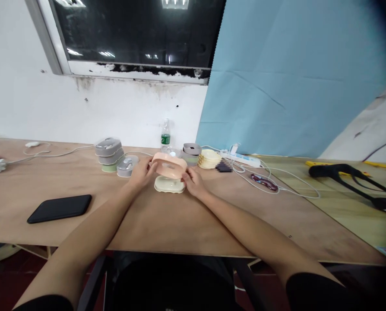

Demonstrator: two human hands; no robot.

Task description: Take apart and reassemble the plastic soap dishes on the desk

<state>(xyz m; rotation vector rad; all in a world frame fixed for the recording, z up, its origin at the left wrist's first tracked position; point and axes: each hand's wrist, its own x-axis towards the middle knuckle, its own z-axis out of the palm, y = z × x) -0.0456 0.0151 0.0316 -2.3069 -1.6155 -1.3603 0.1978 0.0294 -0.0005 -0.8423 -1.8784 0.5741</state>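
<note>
Both my hands hold a peach rounded plastic frame, tilted up above the table, with an opening in its middle. My left hand is closed on its left end, and my right hand pinches its lower right corner. Just below and in front of it, a cream plastic tray with a wavy rim lies on the table. Behind my left hand stand a clear-lidded grey box and a stack of grey and green boxes. The fingertips behind the frame are partly hidden.
On the wooden table lie a black phone, a stack of cream parts, grey frames and a power strip with loose white cables. A plastic bottle stands by the wall. At right lies a black frame-like object.
</note>
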